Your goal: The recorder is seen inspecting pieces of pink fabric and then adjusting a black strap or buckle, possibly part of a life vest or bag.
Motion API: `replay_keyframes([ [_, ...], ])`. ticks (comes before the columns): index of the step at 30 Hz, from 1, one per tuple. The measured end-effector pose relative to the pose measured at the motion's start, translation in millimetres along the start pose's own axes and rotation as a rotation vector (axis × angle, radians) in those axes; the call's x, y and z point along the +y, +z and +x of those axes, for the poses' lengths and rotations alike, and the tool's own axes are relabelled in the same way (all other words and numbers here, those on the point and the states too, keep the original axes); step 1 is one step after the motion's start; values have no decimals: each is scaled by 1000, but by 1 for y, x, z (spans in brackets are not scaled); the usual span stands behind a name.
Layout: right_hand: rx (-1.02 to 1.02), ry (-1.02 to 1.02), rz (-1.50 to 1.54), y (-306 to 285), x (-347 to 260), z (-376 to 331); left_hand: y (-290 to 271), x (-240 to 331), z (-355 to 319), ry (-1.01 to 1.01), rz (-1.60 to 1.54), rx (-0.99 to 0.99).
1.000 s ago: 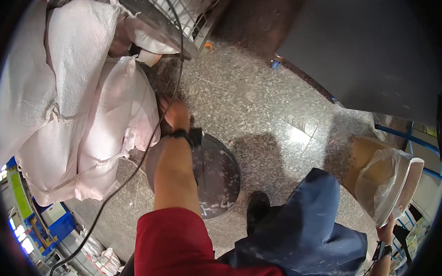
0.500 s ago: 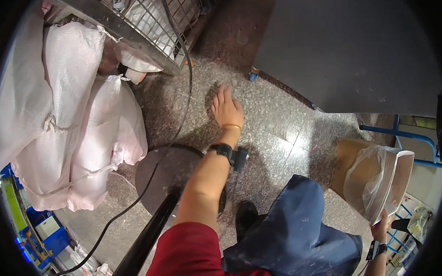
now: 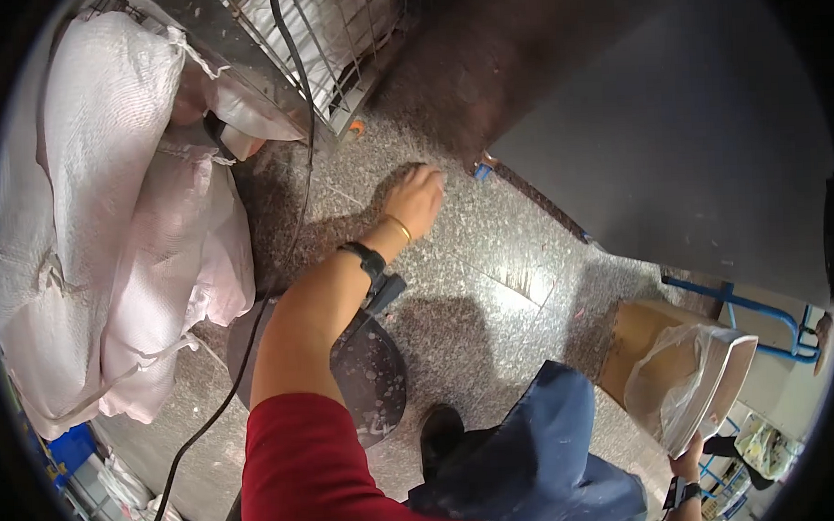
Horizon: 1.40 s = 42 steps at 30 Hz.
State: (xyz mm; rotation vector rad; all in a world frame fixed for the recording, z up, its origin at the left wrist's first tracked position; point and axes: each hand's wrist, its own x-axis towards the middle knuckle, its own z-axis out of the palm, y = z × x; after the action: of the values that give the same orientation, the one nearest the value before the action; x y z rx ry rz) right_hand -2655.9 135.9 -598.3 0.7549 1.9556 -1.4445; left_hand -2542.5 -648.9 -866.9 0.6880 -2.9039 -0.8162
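My left hand point(image 3: 417, 202) reaches down over the speckled floor point(image 3: 500, 258), back of the hand up. Its fingers curl together and under, so anything in them is hidden. A band and a dark strap with a small device circle that arm. At the lower right, my right hand point(image 3: 688, 459) grips the edge of an open cardboard box point(image 3: 633, 349). Clear plastic lining point(image 3: 664, 376) hangs over the side of this tilted box. Most of my right hand's fingers are hidden by the box edge.
Stuffed white sacks point(image 3: 111, 179) crowd the left. A wire cage point(image 3: 336, 52) stands at the far side, with a black cable point(image 3: 306, 172) hanging past it. A large dark panel point(image 3: 670, 141) fills the far right. A round stand base point(image 3: 375, 381) lies below my left arm.
My left hand has shifted slightly, and its outstretched fingers have curled in. My right hand still holds the box. The whole view has turned and moved a little.
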Motion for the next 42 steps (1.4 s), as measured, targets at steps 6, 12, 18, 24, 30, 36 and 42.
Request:
replay_keyframes([
  [6, 139, 62, 125, 10, -3, -2, -6, 14, 136, 105, 2, 14],
  [12, 296, 61, 125, 14, -4, 2, 12, 38, 228, 172, 198, 69],
  [18, 309, 54, 81, 18, -5, 3, 65, 8, 274, 192, 257, 175],
  [24, 324, 104, 34, 20, -13, 8, 48, -20, 263, 248, 16, 46],
  [30, 281, 74, 123, 28, -9, 3, -10, -9, 140, -23, -23, -226],
  [36, 279, -60, 158, 5, 5, 12, -2, 20, 5, 168, 162, -319],
  [42, 216, -392, -223, -32, 36, 24, -5, 22, -69, -160, -35, -276],
])
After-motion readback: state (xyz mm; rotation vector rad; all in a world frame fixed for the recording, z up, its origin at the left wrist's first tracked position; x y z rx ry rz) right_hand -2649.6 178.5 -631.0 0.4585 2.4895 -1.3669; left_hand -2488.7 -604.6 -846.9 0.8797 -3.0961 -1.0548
